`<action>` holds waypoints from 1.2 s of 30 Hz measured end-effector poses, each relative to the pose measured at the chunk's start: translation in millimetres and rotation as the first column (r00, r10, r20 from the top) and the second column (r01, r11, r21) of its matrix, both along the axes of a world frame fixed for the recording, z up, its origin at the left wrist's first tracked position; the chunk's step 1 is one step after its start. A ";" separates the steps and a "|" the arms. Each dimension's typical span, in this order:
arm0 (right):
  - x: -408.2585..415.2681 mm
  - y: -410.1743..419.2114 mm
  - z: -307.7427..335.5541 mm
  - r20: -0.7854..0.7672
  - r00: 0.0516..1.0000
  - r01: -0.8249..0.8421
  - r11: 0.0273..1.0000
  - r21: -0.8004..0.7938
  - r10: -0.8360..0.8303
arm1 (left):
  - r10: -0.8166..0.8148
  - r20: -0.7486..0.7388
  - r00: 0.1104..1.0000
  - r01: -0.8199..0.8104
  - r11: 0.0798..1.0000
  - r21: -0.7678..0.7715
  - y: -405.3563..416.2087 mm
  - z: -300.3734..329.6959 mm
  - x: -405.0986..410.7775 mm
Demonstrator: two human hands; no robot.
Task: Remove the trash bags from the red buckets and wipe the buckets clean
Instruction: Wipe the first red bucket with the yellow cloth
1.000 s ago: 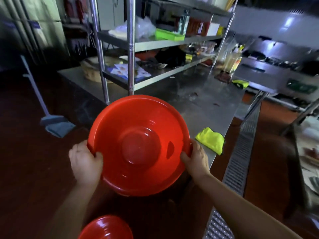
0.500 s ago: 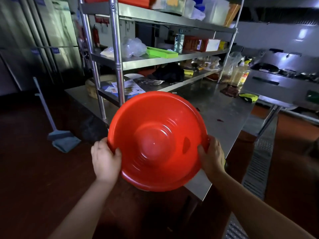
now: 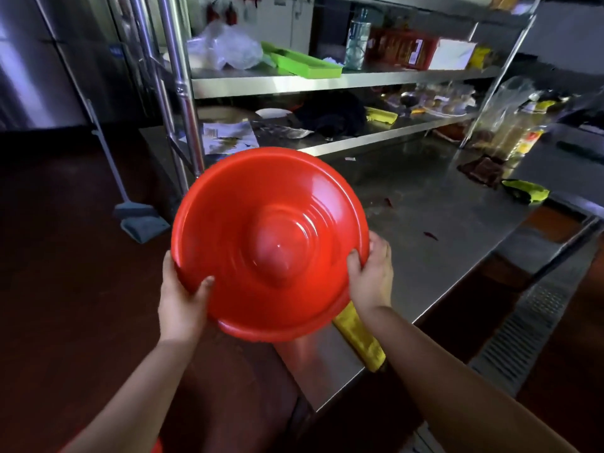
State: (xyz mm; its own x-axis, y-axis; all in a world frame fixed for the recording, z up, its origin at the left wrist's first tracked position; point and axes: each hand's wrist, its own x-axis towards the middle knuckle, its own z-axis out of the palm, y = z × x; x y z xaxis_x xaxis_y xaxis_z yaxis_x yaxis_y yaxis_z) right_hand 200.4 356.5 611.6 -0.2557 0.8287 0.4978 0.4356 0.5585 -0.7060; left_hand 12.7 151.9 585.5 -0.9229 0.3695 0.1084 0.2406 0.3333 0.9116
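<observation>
Bucket (image 3: 269,243), red and shallow like a basin, is held up in the air in front of the person, over the near corner of the steel bench (image 3: 434,223), with its opening tipped toward the camera so the whole inside is on show. No trash bag is visible in it, so the tilt is probably for checking the bare inside before wiping. The left hand (image 3: 181,299) has its grip clamped on the lower left rim, thumb hooked over the edge into the bucket and the fingers hidden behind it. The right hand (image 3: 371,273) is likewise clamped on the right rim, thumb inside and fingers curled round the outside. Holding opposite sides of the rim like this keeps a wide, light bucket steady and leaves its inner surface uncovered. A yellow cloth (image 3: 358,341) lies on the bench edge just under the right wrist, partly hidden by the bucket, close enough to be picked up for the wiping; neither hand touches it. A second yellow-green cloth (image 3: 526,192) lies well apart at the far end of the bench. A mop (image 3: 137,217) stands on the dark floor to the left, beside the metal shelf rack (image 3: 327,81).
</observation>
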 end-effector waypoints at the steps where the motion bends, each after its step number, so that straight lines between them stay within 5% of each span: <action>1: -5.1 5.0 0.3 -0.008 1.000 -0.019 1.000 0.005 0.019 | 0.025 0.066 0.997 -0.026 1.000 0.011 2.0 -3.4 6.7; 6: -25.8 31.3 5.4 -0.023 0.993 -0.118 0.992 0.033 0.119 | 0.238 0.202 0.950 -0.229 0.971 -0.066 19.4 -17.0 8.8; 12: -10.5 56.6 -18.4 -0.058 0.995 -0.084 0.996 0.017 0.085 | 0.278 0.199 0.940 -0.278 0.960 -0.028 41.0 -27.7 -12.0; 15: 21.2 68.9 -67.0 0.215 0.976 0.002 0.995 -0.102 0.020 | 0.287 0.218 0.933 -0.290 0.957 -0.019 50.3 -30.0 -7.7; 20: 53.4 80.0 -130.3 0.707 0.624 -0.079 0.927 -0.367 0.333 | 0.315 0.180 0.932 -0.317 0.948 -0.019 69.4 -27.3 -1.1; 22: 59.5 84.1 -150.9 0.830 0.397 -0.149 0.919 -0.364 0.393 | 0.343 0.169 0.924 -0.344 0.939 -0.022 77.9 -26.4 5.4; 24: 62.2 87.4 -166.1 0.880 0.316 -0.234 0.928 -0.291 0.356 | 0.375 0.149 0.915 -0.376 0.926 -0.019 86.2 -26.9 15.6; 30: 63.3 99.9 -160.8 0.860 0.385 -0.485 0.866 -0.119 0.334 | 0.451 0.144 0.881 -0.451 0.892 -0.034 107.9 -29.6 47.7; 32: 63.5 105.0 -152.0 0.867 0.335 -0.519 0.840 -0.157 0.369 | 0.456 0.132 0.880 -0.453 0.890 -0.050 110.6 -29.3 55.3; 36: 71.7 122.1 -142.6 0.703 0.543 -0.516 0.843 -0.152 0.459 | 0.449 0.104 0.887 -0.442 0.893 -0.083 113.8 -26.4 63.8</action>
